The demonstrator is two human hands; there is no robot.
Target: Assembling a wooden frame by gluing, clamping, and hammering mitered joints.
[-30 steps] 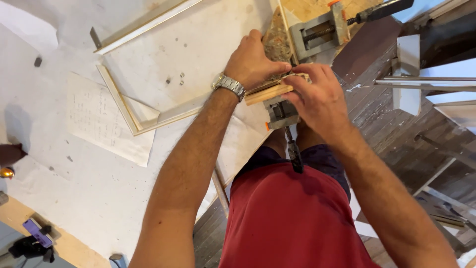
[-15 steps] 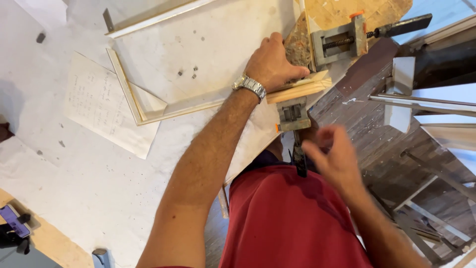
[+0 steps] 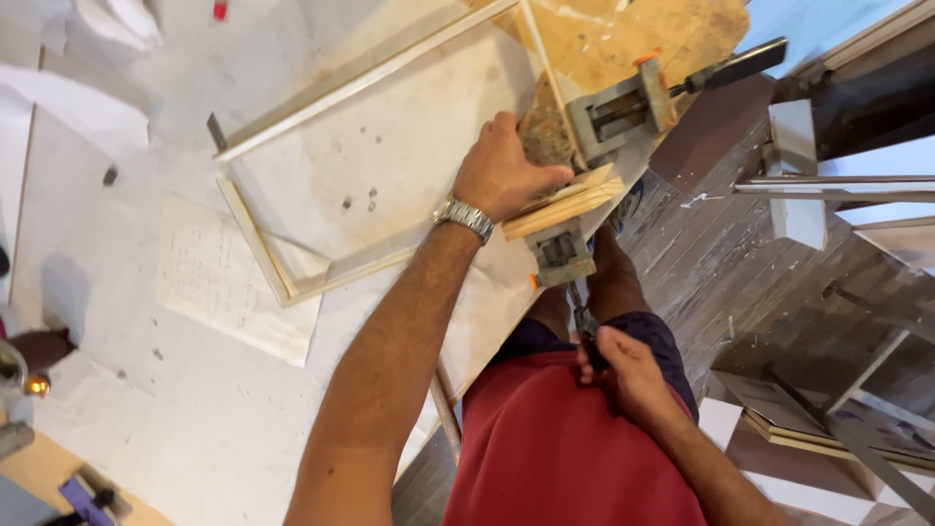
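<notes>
Your left hand (image 3: 502, 175) pressed flat on the wood strip (image 3: 565, 203) at the frame (image 3: 292, 282) corner, its grip spread over the joint at the tabletop (image 3: 146, 409) edge. Your right hand (image 3: 623, 370) was closed around the clamp (image 3: 560, 255) handle (image 3: 584, 326) below the edge, its grip pinching the handle. To do this well, you needed to keep the strip flush against the frame while turning slowly, so the joint would not creep. Half a second earlier that right hand was open in mid-air below the clamp; a second earlier it lay on the strip beside your left. The left hand had stayed put throughout. A second clamp (image 3: 623, 107) sat at the far corner.
</notes>
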